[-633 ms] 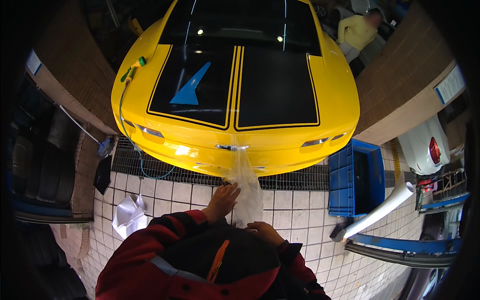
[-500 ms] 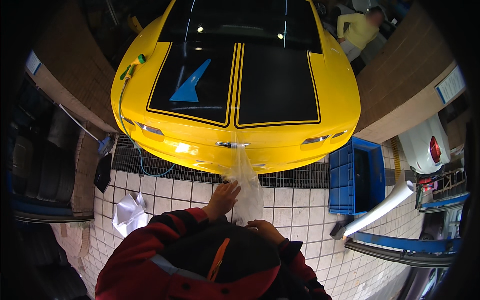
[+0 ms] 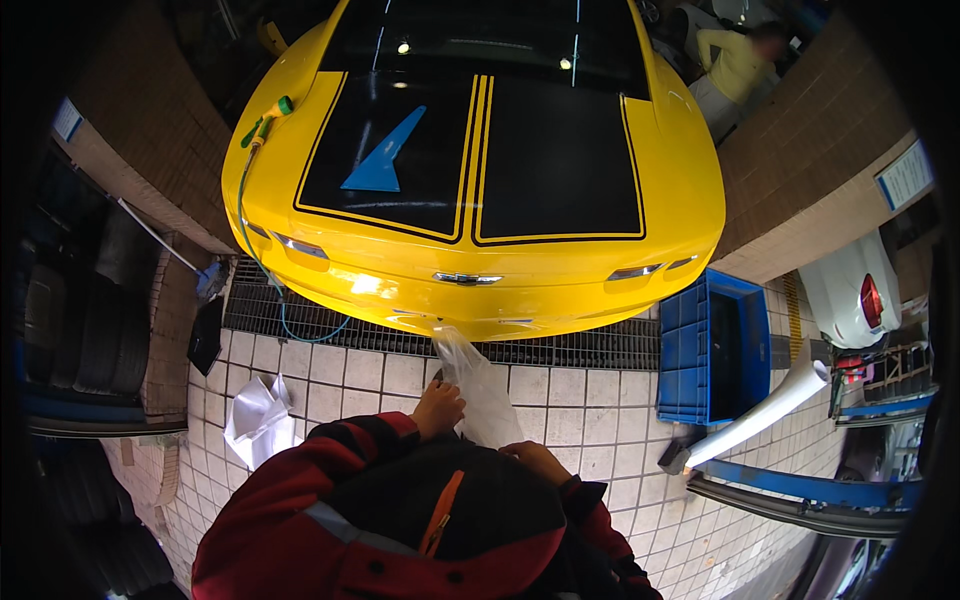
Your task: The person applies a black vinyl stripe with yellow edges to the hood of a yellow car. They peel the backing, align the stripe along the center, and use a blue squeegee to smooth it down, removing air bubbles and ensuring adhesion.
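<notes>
A translucent sheet of plastic film (image 3: 482, 395) hangs in front of my body, its far corner near the bumper of a yellow car (image 3: 560, 285). My left hand (image 3: 440, 408) is closed on the sheet's left edge. Close to my chest, my right hand (image 3: 538, 462) has its fingers bent at the film's near right corner and appears to grip it; the fingertips are partly hidden. On the car's black-striped hood lies a blue squeegee (image 3: 388, 162), out of reach of both hands.
A spray gun with hose (image 3: 265, 122) rests on the left fender. Crumpled white sheeting (image 3: 262, 420) lies on the tiled floor. To the right stand a blue crate (image 3: 685, 350) and a white roll (image 3: 765, 415). A floor grate (image 3: 590, 345) runs below the bumper. Another person (image 3: 735, 65) is at the far right.
The film's far end has dropped from the car's badge toward the lower bumper and shifted left. My left hand has drawn back slightly toward me. The person at the back has moved a little.
</notes>
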{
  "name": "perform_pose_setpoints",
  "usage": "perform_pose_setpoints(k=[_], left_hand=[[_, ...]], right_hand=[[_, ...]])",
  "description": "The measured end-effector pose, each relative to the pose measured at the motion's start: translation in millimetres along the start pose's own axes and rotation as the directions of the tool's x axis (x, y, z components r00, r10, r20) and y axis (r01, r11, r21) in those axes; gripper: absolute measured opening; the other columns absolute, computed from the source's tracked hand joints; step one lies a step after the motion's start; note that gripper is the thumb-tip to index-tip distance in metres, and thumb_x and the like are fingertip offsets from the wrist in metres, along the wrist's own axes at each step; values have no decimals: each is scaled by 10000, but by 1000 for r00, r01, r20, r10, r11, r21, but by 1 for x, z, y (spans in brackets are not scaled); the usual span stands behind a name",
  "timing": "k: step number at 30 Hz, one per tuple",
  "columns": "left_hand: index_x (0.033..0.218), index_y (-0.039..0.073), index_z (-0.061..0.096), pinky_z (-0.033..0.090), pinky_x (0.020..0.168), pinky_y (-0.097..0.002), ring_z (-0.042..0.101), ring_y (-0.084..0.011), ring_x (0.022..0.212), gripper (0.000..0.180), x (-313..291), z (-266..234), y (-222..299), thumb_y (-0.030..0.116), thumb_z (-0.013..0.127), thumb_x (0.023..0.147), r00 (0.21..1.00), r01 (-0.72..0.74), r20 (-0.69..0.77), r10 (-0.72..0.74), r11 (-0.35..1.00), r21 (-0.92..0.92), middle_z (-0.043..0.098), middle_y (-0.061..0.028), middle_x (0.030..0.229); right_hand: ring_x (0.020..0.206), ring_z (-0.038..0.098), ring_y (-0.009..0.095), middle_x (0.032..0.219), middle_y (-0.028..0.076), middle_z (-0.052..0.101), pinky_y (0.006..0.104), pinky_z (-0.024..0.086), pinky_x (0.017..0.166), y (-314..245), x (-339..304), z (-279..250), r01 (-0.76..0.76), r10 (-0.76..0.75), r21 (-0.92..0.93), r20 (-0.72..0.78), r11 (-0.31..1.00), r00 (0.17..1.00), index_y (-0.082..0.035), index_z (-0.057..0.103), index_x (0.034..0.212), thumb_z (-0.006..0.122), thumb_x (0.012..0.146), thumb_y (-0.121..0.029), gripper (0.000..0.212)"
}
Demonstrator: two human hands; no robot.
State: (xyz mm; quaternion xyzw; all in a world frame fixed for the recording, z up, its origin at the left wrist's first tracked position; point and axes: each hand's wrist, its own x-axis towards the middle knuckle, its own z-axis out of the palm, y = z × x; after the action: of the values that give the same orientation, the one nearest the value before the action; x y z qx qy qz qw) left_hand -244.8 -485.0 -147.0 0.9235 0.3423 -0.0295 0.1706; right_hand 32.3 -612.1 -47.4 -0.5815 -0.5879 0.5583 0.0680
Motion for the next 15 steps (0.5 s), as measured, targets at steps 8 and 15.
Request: perform_pose_setpoints(k=[8,15], left_hand=[[1397,28,646,537,1101,-546,698,-462,1256,544,5,-8,9,204,845,922,950,253,-30,-311,822,-510,752,-244,1289],[1694,30,344,421,1268,-581,493,-497,1506,1065,-8,-43,26,349,959,886,728,313,-155,-668,525,-792,497,-326,1596]], right_hand=[[1031,795,224,1138,167,854,346,599,935,-18,-15,-7,54,6,152,-367,987,930,-33,827,1289,669,1135,-244,306],[1211,767,259,1204,120,801,421,603,1053,-35,20,-22,260,-1,773,-318,578,948,25,740,1202,615,1152,-161,229]])
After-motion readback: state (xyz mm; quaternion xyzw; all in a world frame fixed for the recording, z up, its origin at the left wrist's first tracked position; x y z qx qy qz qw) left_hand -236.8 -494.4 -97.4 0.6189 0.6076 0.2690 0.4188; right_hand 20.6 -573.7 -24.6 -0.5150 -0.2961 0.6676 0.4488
